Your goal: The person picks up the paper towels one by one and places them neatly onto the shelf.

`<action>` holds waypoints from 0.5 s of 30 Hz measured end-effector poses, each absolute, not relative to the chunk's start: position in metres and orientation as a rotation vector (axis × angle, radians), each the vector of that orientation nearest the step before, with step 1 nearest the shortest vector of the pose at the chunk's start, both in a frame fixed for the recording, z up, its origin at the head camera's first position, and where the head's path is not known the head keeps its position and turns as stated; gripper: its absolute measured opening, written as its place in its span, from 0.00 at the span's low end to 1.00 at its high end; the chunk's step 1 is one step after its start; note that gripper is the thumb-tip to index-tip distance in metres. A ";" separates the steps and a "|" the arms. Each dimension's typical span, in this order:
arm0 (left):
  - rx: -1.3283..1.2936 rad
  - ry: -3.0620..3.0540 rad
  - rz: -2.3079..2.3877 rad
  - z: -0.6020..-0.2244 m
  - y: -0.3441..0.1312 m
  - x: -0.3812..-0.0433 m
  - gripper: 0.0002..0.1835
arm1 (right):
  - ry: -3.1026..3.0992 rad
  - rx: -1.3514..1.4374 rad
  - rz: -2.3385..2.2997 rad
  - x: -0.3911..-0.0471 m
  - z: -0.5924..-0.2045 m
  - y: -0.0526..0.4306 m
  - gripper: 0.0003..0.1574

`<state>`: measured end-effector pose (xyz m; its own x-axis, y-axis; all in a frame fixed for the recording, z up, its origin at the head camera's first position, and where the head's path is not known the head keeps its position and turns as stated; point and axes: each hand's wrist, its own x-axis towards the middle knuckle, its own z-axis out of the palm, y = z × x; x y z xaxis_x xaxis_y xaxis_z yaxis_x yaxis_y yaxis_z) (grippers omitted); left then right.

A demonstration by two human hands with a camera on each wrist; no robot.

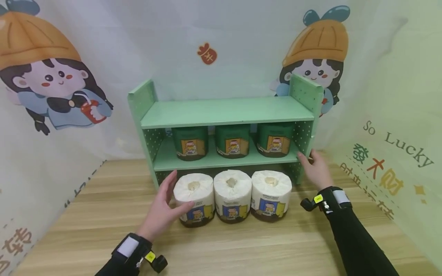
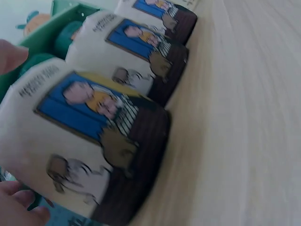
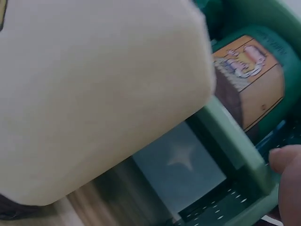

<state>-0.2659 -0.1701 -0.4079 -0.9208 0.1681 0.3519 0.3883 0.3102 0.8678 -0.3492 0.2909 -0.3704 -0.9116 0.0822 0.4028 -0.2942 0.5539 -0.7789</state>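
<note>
White rolls (image 1: 233,199): three, upright in a row on the tabletop (image 1: 248,253), centre of the frame. Light-topped, cartoon label low on the side.
Left hand (image 1: 162,211): just below and left of centre, at the leftmost white roll (image 1: 202,191). I see thumb and fingers spread apart, thumb in front of the roll, fingers at its left side. I can't confirm contact.
Right hand (image 1: 319,170): right of centre, at the right side panel (image 1: 309,132) of the green shelf (image 1: 228,111). Thumb at the panel's near edge; from here I can't tell if it's clamped on.
Green shelf: middle of the frame, behind the white rolls, top board bare.
Green rolls (image 1: 233,138): three in a row on the lower board, under the top one.
Right wrist view: white roll fills the upper left; fingertip at the right edge, near the shelf.
Backdrop (image 1: 238,23): pale, cartoon figures upper left and upper right, lettering at right.
</note>
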 end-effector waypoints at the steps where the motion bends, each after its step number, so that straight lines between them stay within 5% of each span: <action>1: -0.511 -2.382 -1.684 -0.411 -0.171 -0.267 0.57 | -2.404 0.158 1.295 -0.350 -0.372 0.290 0.32; 15: -0.542 -2.421 -1.818 -0.432 -0.173 -0.277 0.64 | -2.348 0.113 1.198 -0.351 -0.381 0.287 0.27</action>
